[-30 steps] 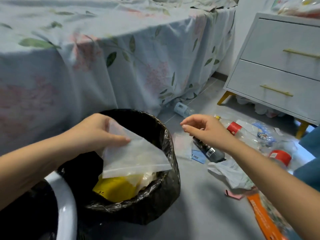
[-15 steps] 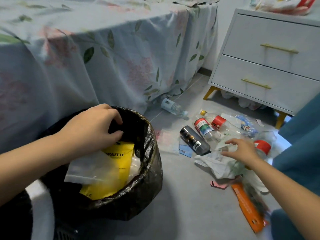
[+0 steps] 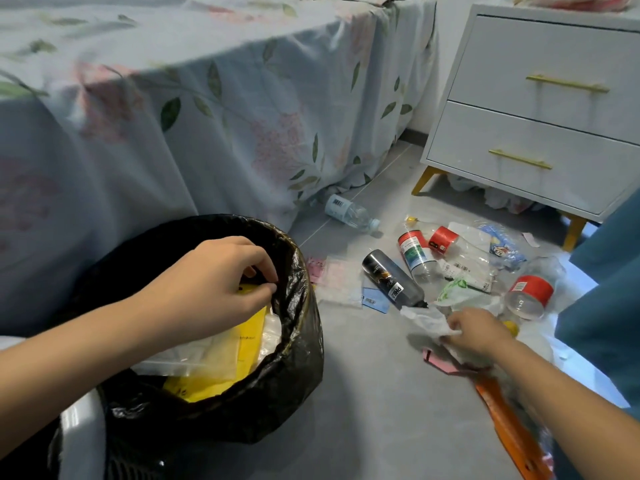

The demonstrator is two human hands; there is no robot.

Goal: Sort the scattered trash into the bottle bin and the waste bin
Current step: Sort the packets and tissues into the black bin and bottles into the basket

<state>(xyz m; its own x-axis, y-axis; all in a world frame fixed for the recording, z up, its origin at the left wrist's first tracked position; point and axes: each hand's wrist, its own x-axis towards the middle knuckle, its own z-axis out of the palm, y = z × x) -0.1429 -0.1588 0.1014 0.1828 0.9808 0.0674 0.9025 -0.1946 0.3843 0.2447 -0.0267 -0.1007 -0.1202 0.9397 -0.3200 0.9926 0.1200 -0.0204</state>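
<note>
The black-lined waste bin [image 3: 298, 306] stands at lower left on the floor. It holds a yellow wrapper [image 3: 254, 327] and a clear plastic bag [image 3: 194, 358]. My left hand [image 3: 211, 289] hovers over the bin's mouth, fingers curled, with nothing visibly held. On the floor to the right, my right hand [image 3: 478, 332] pinches a crumpled white tissue [image 3: 427, 318]. Beyond it lie a dark bottle [image 3: 391, 282], a green-labelled bottle [image 3: 415, 254], red-labelled bottles [image 3: 530, 296] and clear wrappers [image 3: 464, 268].
A white bin [image 3: 83, 434] shows at the bottom left corner. The bed's floral sheet [image 3: 242, 126] hangs behind the bins, with a clear bottle [image 3: 349, 213] at its foot. A white nightstand [image 3: 540, 109] stands at the right. An orange wrapper [image 3: 509, 424] lies under my right forearm.
My left hand dropped the clear plastic bag into the waste bin and stays over it. My right hand moved down to the floor and closed on the white tissue.
</note>
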